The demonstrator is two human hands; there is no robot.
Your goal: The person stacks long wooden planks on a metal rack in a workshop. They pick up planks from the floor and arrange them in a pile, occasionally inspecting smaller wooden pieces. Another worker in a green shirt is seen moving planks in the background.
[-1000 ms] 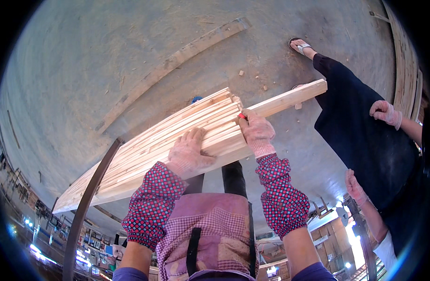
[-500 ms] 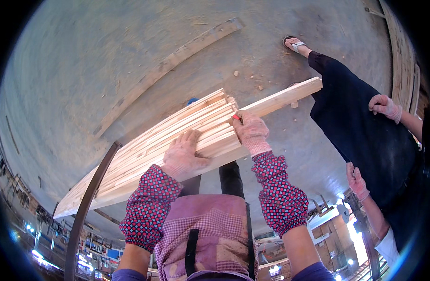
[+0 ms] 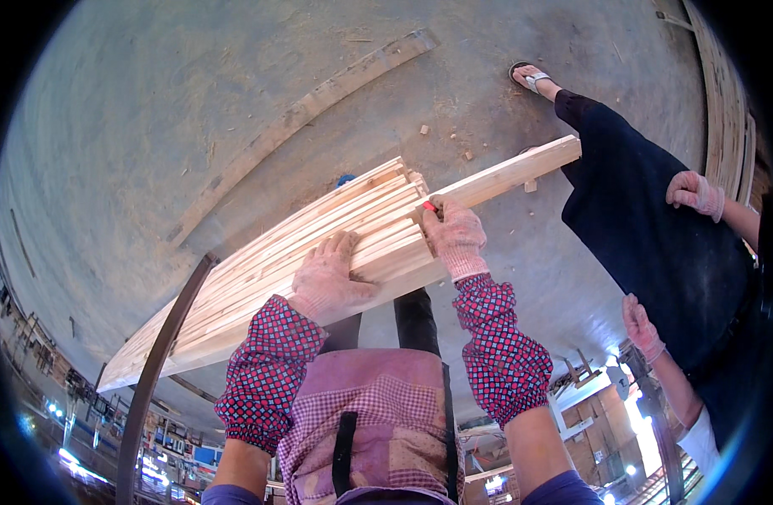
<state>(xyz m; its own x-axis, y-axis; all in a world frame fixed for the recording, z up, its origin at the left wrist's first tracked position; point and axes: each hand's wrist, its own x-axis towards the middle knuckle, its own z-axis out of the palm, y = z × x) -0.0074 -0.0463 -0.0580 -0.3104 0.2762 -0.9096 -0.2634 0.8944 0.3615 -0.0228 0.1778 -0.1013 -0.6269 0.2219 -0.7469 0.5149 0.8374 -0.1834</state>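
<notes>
A stack of long pale wooden strips (image 3: 269, 269) runs in front of me, from far left toward the middle. My left hand (image 3: 329, 273), in a light knit glove, lies flat on the near strips with its fingers spread. My right hand (image 3: 455, 236), gloved too, is closed at the stack's right end. A small red thing (image 3: 429, 205) shows between its thumb and finger; its kind is hard to make out. One longer board (image 3: 513, 174) juts from the stack's end toward the right, passing just beyond my right fingertips.
A dark metal bar (image 3: 163, 353) stands at the stack's left. Across the floor beyond lies a long plank (image 3: 306, 114), with several small wood offcuts (image 3: 468, 155) nearby. At the right stands a person in a dark apron (image 3: 656, 219), gloved hands apart. More boards (image 3: 725, 109) lie at the far right.
My right hand and the red thing have shifted slightly right along the stack's end. My left hand stays in place. The person's apron has moved slightly right.
</notes>
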